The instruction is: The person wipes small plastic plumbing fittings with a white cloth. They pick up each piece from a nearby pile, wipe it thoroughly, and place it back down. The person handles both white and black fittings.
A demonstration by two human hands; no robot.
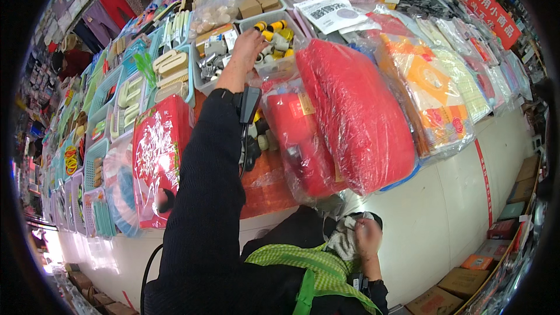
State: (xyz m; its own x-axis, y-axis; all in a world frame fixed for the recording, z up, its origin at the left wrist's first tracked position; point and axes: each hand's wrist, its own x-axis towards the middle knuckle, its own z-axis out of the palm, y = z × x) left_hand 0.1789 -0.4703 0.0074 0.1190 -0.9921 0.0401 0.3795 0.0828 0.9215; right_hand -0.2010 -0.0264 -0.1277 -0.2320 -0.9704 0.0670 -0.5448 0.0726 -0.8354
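Note:
My left hand (250,48) reaches out over the inner side of a clear plastic tub (274,70) of yellow-and-black and grey fittings (280,41). Its fingertips are partly hidden, so I cannot tell whether they grip anything. Close to its wrist on the left is a second tub (202,83) with chrome and grey tap-like parts (213,64). Low by my lap, my right hand (367,236) holds a crumpled grey-white cloth (343,239) above the green checked apron (284,257).
Red textiles in clear plastic bags (356,116) bulge over the table edge beside the tubs. A glossy red package (159,157) lies left of my arm. Brushes (173,63) fill a nearby basket. Cardboard boxes (463,282) line the floor at right.

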